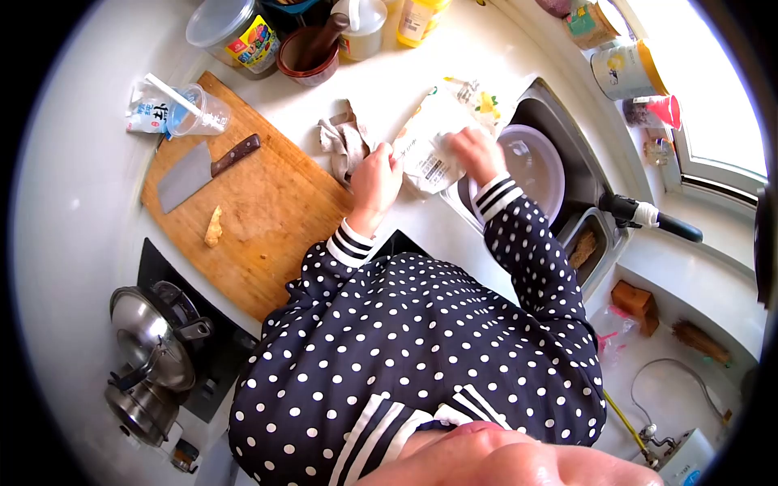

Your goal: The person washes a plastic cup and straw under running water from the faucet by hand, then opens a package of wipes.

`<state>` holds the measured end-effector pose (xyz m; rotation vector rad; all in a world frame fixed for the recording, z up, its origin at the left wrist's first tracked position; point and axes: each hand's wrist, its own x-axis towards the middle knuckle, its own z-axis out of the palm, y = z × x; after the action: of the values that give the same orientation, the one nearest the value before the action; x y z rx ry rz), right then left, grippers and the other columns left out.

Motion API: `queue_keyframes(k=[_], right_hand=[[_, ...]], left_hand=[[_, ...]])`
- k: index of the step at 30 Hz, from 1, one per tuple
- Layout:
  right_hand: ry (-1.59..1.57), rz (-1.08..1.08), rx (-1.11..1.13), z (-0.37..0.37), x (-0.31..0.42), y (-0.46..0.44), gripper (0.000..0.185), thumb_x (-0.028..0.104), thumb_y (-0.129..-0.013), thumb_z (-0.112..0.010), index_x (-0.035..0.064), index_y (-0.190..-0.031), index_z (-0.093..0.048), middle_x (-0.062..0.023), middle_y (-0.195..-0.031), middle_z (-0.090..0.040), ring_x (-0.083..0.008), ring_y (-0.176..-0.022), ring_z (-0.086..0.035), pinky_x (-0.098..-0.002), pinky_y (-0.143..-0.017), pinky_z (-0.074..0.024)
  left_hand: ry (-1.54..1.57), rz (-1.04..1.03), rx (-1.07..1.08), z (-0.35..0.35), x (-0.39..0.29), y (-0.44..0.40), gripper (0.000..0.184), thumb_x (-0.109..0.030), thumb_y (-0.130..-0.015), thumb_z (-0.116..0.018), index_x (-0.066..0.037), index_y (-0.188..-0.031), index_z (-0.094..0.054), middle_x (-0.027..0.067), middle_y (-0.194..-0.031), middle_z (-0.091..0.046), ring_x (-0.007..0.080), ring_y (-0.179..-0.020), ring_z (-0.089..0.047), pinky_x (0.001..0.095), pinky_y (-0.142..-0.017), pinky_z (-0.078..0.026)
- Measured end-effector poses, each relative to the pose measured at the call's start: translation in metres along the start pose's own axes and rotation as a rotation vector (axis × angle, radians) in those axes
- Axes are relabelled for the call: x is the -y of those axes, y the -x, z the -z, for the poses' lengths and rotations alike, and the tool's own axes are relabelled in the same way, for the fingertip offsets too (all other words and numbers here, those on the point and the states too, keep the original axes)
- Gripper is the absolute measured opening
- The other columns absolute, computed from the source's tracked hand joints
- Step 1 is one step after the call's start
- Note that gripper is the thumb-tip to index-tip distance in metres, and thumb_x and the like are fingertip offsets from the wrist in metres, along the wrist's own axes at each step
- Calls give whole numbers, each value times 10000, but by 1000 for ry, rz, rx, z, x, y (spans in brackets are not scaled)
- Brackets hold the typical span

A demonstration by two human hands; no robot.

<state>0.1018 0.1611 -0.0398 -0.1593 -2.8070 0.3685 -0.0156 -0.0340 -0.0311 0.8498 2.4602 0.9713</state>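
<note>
A white printed plastic packet (433,166) with a yellow and green pattern lies on the counter beside the sink. My left hand (376,182) is closed, pinching the packet's left edge between thumb and fingers. Over the packet's right side is my right hand (480,154), its fingers curled but smeared by motion, so whether they grip the packet is unclear. A crumpled greyish cloth (344,142) lies just left of my left hand.
On the wooden cutting board (284,219) lie a cleaver (198,174) and a ginger piece (213,227); a plastic cup (198,112) stands at its far edge. A white basin (535,166) sits in the sink (579,138). Steel pots (154,348) stand at left, jars (235,36) behind.
</note>
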Motion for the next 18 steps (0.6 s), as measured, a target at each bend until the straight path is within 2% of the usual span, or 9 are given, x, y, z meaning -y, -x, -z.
queue_keyframes(k=[1, 3, 7, 9, 11, 13, 14, 18], right_hand=[[174, -228, 83, -11, -26, 2, 147, 116, -734, -571, 132, -880, -584, -69, -780, -530, -259, -775, -548, -356, -656, -466], [109, -458, -55, 11, -50, -3, 139, 110, -724, -591, 118, -862, -598, -80, -794, -576, -257, -767, -546, -363, -663, -462], [-13, -523, -257, 27, -13, -7, 152, 113, -703, -632, 105, -854, -619, -83, -820, -607, -269, -788, -558, -361, -689, -461], [-214, -514, -394, 10, 7, -1, 158, 99, -706, -636, 106, -863, -622, -73, -839, -607, -268, -809, -570, -346, -709, -464], [-342, -586, -237, 0, 35, 0, 156, 80, -708, -635, 114, -861, -634, -71, -854, -604, -261, -820, -578, -333, -726, -466], [-497, -524, -143, -29, 56, 16, 161, 64, -709, -628, 115, -861, -643, -67, -845, -593, -260, -807, -573, -335, -716, -469], [-309, -413, -208, -34, 65, 24, 153, 53, -714, -617, 106, -853, -651, -61, -812, -580, -265, -793, -564, -338, -702, -470], [-334, -447, -49, -10, 63, 41, 168, 30, -721, -591, 97, -859, -658, -73, -786, -563, -272, -797, -556, -351, -701, -468]], left_hand=[[-28, 0, -2, 0, 0, -1, 177, -207, -771, -602, -57, -797, -511, 122, -714, -607, 321, -665, -590, 419, -547, -446], [-79, -3, -5, -1, -1, -2, 180, -215, -769, -600, -58, -782, -513, 132, -702, -600, 328, -654, -583, 422, -541, -442], [-35, 5, 14, 5, -2, -5, 195, -220, -763, -600, -47, -716, -524, 139, -694, -590, 343, -642, -567, 422, -531, -429], [-30, -17, -17, 5, -2, -7, 201, -215, -756, -601, -39, -692, -529, 139, -687, -586, 343, -635, -562, 416, -532, -429], [-56, -32, -26, 2, 1, -8, 199, -212, -752, -603, -37, -687, -533, 141, -681, -584, 340, -631, -561, 411, -532, -430], [-45, 10, -2, -1, 3, -10, 201, -210, -748, -604, -35, -679, -534, 144, -673, -582, 338, -630, -562, 409, -532, -429], [-41, 30, 11, -1, 3, -10, 203, -209, -746, -605, -34, -674, -534, 146, -669, -581, 337, -630, -563, 407, -532, -428], [4, 51, 43, 0, 2, -6, 212, -213, -746, -607, -30, -670, -533, 149, -648, -571, 336, -617, -559, 405, -525, -420]])
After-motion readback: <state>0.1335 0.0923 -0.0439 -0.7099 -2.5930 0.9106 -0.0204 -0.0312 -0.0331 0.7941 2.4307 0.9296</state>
